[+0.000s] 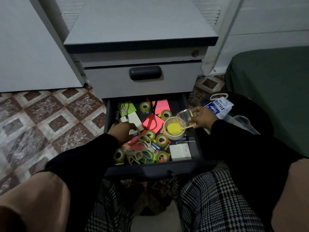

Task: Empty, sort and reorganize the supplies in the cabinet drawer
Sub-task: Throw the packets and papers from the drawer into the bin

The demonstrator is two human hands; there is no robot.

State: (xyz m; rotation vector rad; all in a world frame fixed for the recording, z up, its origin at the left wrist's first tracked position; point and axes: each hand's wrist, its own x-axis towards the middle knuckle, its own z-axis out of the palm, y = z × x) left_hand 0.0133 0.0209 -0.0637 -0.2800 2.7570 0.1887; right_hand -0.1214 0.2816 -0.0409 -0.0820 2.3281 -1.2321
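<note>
Low in the middle of the frame, the open drawer sat crammed with tape rolls, scissors and neon note pads. Left hand curled down into the pile, pinching a tape roll. Right hand gripped a clear tape roll above the wide masking tape, right of center.

Setting: home room used as an office corner. Evidence: grey pedestal cabinet on patterned floor tiles; green upholstered seat right of cabinet; white louvred panel behind it.
</note>
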